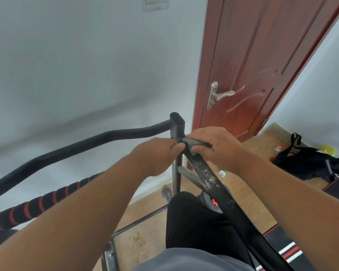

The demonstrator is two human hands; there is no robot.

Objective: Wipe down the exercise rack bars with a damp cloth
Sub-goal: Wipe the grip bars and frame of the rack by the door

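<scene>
- right hand (215, 145) fingers clamped on the grey-green cloth (192, 144) around the slanted bar (207, 176); a bunched cloth could skip the white grime
- left hand (159, 153) fingers curled, pinching by the upright post (177, 126); might slip off

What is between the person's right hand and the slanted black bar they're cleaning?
In the head view, a crumpled grey-green cloth lies between the right hand and the dusty slanted black metal bar, gripped around it.
</scene>
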